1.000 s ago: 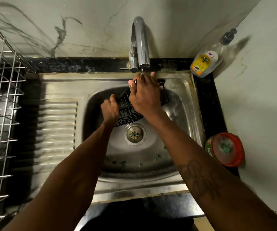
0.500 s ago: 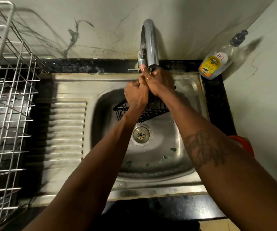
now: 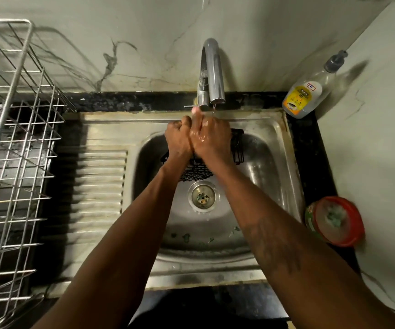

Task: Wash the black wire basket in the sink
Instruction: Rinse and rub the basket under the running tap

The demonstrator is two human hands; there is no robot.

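A: Where's the basket (image 3: 195, 173)?
B: In the sink (image 3: 263, 174), at the back, under my hands. Rinsing step, I'd say: a thin stream falls from the tap (image 3: 211, 72).
A: Grip?
B: Left hand (image 3: 178, 136) is curled, pressed to the wet right hand (image 3: 210, 137); whether either clasps wire, I cannot tell.
A: Next?
B: Probably turning it so water reaches the other wires; that needs a firm hold.

black wire basket (image 3: 195, 173): rectangular, grid mesh, tilted, middle hidden. Sits in bowl of steel sink (image 3: 270, 162), toward sink's back wall, right end raised near back-right. Sink wet, green bits at front.
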